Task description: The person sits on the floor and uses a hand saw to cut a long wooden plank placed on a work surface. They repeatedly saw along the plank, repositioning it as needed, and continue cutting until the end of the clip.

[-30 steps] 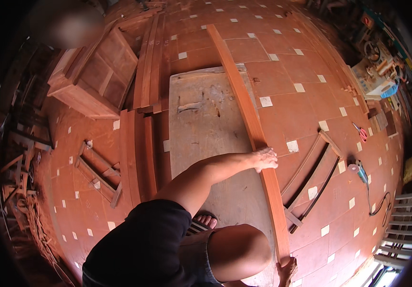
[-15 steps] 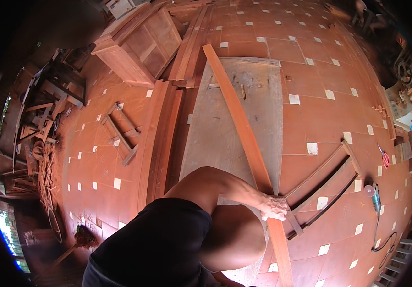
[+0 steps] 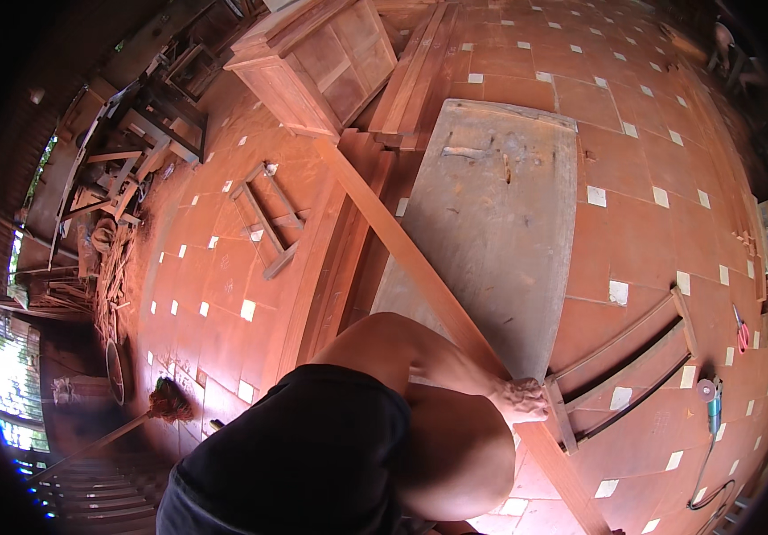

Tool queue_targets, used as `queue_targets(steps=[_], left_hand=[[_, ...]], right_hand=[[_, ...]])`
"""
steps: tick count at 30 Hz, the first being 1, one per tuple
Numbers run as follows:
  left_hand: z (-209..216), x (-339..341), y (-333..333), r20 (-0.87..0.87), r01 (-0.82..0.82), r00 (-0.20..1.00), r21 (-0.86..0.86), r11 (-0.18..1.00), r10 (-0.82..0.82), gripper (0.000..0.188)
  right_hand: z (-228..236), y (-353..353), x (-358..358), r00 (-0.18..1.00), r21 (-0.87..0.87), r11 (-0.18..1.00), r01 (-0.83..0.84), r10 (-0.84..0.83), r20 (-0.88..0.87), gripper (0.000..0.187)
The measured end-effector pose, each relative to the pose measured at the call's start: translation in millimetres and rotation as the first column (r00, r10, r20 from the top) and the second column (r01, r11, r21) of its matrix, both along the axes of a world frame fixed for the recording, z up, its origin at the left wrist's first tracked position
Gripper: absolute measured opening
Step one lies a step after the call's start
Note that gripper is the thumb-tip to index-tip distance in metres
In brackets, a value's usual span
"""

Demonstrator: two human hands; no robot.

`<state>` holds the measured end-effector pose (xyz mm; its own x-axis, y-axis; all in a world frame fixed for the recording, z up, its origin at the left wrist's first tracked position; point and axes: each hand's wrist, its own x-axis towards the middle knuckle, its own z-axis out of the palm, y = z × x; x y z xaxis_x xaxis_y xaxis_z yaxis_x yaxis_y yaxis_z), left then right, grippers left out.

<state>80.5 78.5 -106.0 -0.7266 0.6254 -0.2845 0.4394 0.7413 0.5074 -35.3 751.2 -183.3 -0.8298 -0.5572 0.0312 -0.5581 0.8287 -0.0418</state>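
My left hand (image 3: 523, 400) grips the reddish plank (image 3: 406, 254) toward its lower end; my right hand is out of frame, its state I cannot tell. From my grip the plank slants up-left across the grey board (image 3: 500, 214); a slatted wooden frame (image 3: 629, 367) lies just right of my knuckles. Farther right lies an angle grinder (image 3: 713, 408), any lettering too small to read.
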Motion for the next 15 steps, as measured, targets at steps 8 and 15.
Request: queue_targets(steps=[8, 15], left_hand=[[33, 20, -123, -0.005, -0.346, 0.936, -0.187, 0.92, 0.351, 0.058], [36, 67, -230, -0.204, -0.573, 0.819, -0.251, 0.78, 0.536, 0.052]], right_hand=[[25, -181, -129, 0.99, -0.088, 0.989, -0.119, 0.125, 0.06, 0.044], [50, -418, -181, 0.944, 0.062, 0.969, -0.239, 0.247, -0.22, 0.016]])
